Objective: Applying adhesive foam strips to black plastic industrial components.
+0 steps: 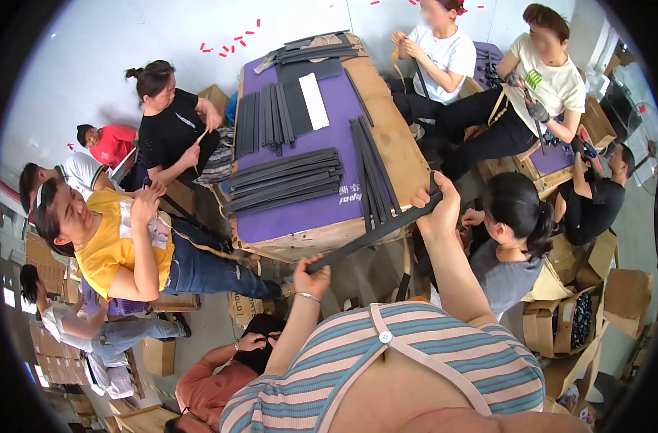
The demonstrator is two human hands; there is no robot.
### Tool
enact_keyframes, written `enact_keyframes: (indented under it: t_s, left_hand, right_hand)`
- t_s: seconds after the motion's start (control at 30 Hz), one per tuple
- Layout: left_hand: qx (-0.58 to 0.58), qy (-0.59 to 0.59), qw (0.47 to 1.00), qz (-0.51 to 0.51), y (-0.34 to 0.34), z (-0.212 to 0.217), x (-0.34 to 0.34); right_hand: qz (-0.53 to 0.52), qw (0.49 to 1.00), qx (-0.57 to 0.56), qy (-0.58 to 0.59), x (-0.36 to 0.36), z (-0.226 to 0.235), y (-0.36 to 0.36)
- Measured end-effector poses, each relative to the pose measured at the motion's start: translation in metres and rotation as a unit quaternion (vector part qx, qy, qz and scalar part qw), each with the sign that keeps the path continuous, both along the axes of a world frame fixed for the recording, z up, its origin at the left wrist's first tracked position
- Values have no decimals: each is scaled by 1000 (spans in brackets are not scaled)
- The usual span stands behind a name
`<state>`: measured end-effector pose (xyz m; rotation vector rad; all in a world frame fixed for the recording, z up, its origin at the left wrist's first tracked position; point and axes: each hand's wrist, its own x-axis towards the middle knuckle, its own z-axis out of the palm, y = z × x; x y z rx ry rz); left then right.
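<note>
A long flat black strip [376,234] is stretched in front of my chest, slanting up to the right. My left hand [312,278] is closed around its lower left end, and a bracelet circles that wrist. At the upper right end, my right hand [441,205] grips the strip with its fingers wrapped round it. Just beyond it stands a wooden table with a purple mat [271,227]. On the mat lie a stack of similar black strips [286,180], a smaller bunch [277,115] behind it and another bunch [372,169] at the right edge.
A white strip [314,101] and a dark sheet [320,68] lie farther back on the mat. Several people sit or stand around the table, including one in a yellow shirt [120,238] and one in grey [516,260]. Cardboard boxes [560,317] are at the right.
</note>
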<state>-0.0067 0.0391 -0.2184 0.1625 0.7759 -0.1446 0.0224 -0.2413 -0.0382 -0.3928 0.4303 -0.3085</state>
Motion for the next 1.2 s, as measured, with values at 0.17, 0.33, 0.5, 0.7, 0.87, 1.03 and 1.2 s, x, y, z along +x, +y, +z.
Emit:
enact_keyframes:
  t_s: [0.17, 0.33, 0.5, 0.7, 0.87, 1.03, 1.2]
  left_hand:
    - [-117, -25, 970, -214, -30, 10, -32]
    - [455, -279, 766, -358, -52, 91, -23]
    - [433, -532, 616, -387, -90, 132, -13]
    - [499, -448, 609, -423, -70, 128, -30]
    - [490, -352, 735, -308, -54, 153, -23]
    - [527, -362, 708, -300, -50, 178, -22]
    - [547, -351, 695, -308, -52, 187, -21]
  right_hand:
    - [41, 983, -125, -126, -11, 45, 20]
    - [93, 952, -219, -192, -33, 61, 54]
    - [188, 918, -277, -212, -50, 62, 76]
    - [120, 946, -262, -147, -35, 54, 45]
    - [339, 860, -365, -113, -51, 24, 42]
    - [402, 803, -404, -173, -63, 6, 63]
    - [371, 758, -498, -198, -62, 11, 61]
